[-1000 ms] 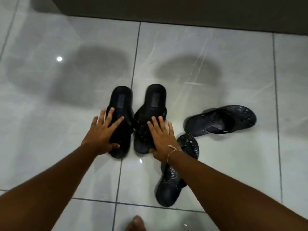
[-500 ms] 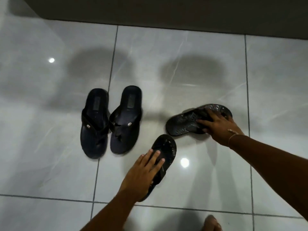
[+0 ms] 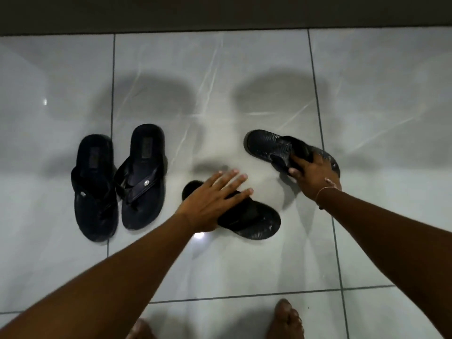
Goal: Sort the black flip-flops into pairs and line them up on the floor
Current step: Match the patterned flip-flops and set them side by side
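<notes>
Flip-flops: one pair (image 3: 117,182) now sits side by side at the floor's left, both hands gone from it. Left hand (image 3: 212,199) lies flat, fingers spread, on a loose sandal (image 3: 254,220); right hand (image 3: 315,177) has curled its fingers round the other (image 3: 269,146), so pair two comes next.

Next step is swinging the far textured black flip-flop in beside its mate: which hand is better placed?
Right. The right hand already grips the far textured black flip-flop by its strap end. The left hand lies flat on the near textured black flip-flop, pinning the mate in place.
</notes>
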